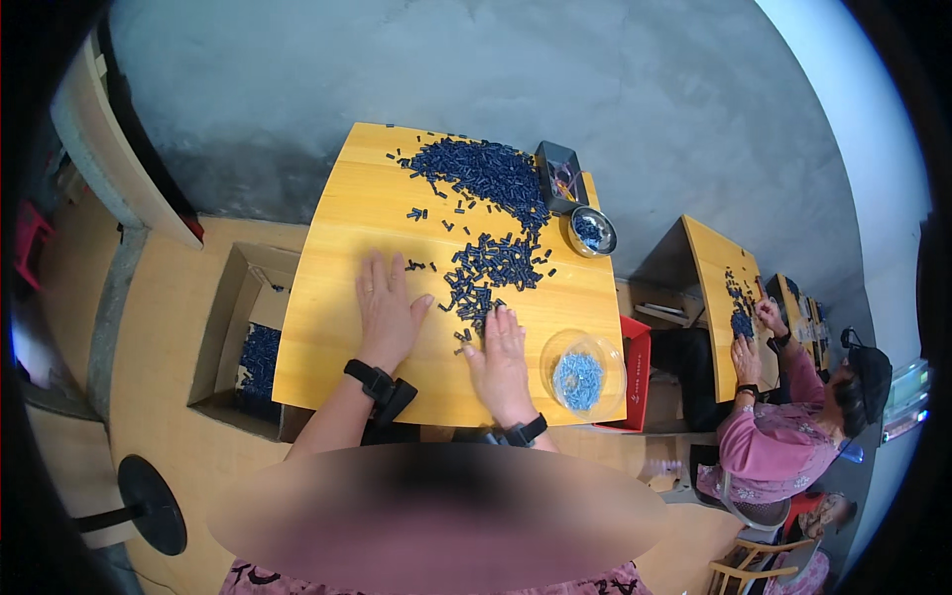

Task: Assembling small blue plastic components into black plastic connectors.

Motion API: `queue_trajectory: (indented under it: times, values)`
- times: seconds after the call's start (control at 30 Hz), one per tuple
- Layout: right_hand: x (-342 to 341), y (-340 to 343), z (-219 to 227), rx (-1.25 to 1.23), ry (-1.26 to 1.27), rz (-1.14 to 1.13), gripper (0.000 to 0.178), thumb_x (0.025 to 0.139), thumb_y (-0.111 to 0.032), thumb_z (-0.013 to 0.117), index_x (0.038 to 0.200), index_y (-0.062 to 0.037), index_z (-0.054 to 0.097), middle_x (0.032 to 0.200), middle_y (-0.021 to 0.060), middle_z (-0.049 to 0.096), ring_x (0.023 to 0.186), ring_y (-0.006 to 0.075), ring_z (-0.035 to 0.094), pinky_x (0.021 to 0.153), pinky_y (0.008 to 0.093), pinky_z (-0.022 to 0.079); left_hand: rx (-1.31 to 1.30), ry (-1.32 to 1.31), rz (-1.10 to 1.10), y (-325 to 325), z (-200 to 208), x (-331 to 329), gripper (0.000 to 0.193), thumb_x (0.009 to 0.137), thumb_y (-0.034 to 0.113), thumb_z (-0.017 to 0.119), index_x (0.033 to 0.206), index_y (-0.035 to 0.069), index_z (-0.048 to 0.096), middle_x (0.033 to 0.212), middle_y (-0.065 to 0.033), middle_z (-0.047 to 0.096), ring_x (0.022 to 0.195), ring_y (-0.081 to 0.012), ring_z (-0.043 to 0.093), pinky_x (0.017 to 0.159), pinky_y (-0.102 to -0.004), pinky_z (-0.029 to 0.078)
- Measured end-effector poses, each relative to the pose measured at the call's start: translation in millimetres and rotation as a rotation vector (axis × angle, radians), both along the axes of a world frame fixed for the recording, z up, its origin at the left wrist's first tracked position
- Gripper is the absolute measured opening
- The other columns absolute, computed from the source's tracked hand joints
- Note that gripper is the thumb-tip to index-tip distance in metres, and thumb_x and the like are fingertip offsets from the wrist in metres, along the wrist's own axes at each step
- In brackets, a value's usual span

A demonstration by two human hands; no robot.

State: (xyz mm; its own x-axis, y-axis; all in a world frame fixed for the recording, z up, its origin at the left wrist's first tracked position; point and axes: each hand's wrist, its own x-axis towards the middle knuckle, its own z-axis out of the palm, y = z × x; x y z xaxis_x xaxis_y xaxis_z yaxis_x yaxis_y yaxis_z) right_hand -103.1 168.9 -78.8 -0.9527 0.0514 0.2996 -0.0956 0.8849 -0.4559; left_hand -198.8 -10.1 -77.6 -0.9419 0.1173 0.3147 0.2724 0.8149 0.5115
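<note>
My left hand (388, 309) lies flat on the yellow wooden table (347, 218), fingers stretched out, left of the small dark parts. My right hand (504, 369) rests with fingers extended, its fingertips against the near end of a pile of small dark cylindrical parts (496, 263). A larger pile of the same parts (476, 169) spreads across the far side of the table. To the right of my right hand stands a clear round tub (581, 381) of small pale blue pieces. A dark strap device sits on each of my wrists.
A metal bowl (592, 232) and a black bin (561, 177) stand at the table's far right. An open cardboard box (223, 337) with dark parts is on the floor at left. A red box (637, 375) stands at right. A co-worker (783, 426) sits at another table (719, 288).
</note>
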Motion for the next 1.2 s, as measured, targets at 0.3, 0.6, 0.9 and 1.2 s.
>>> queue_trajectory:
  times: [0.3, 0.6, 0.9, 1.2]
  values:
    - [-47.6, 7.5, 21.1, -0.043, 0.027, 0.124, 0.058, 0.096, -0.017, 0.057, 0.145, 0.0053, 0.036, 0.152, 0.0321, 0.029, 0.143, 0.0483, 0.025, 0.118, 0.0520, 0.021, 0.029, -0.052, -0.396, 0.9, 18.1, 26.1, 0.097, 0.078, 0.045, 0.075, 0.150, -0.002, 0.028, 0.154, -0.0298, 0.026, 0.145, -0.0465, 0.021, 0.117, -0.0555, 0.018]
    - [-124.7, 8.1, 32.0, 0.249, 0.045, 0.125, 0.058, 0.098, -0.038, 0.054, 0.143, -0.0036, 0.045, 0.153, 0.0239, 0.036, 0.143, 0.0441, 0.029, 0.117, 0.0527, 0.022, -0.053, -0.054, -0.290, 23.8, 16.0, 29.4, 0.097, 0.076, 0.036, 0.079, 0.150, -0.001, 0.028, 0.157, -0.0309, 0.017, 0.146, -0.0478, 0.015, 0.118, -0.0542, 0.016]
    - [-96.3, 21.6, 26.5, 0.091, -0.045, 0.211, 0.044, 0.100, -0.030, 0.052, 0.133, -0.0015, 0.055, 0.144, 0.0212, 0.049, 0.139, 0.0387, 0.038, 0.117, 0.0481, 0.027, 0.064, -0.022, -0.249, 21.7, 9.7, 27.8, 0.083, 0.080, 0.023, 0.074, 0.147, -0.002, 0.033, 0.156, -0.0284, 0.022, 0.145, -0.0460, 0.019, 0.117, -0.0533, 0.020]
    - [-40.2, 14.6, 28.7, 0.014, -0.034, 0.211, 0.045, 0.100, -0.026, 0.052, 0.136, 0.0011, 0.052, 0.145, 0.0238, 0.046, 0.141, 0.0388, 0.036, 0.118, 0.0478, 0.025, 0.113, 0.022, -0.227, 22.1, 5.4, 26.0, 0.067, 0.085, 0.016, 0.067, 0.143, -0.003, 0.039, 0.152, -0.0266, 0.032, 0.142, -0.0437, 0.029, 0.115, -0.0511, 0.025]
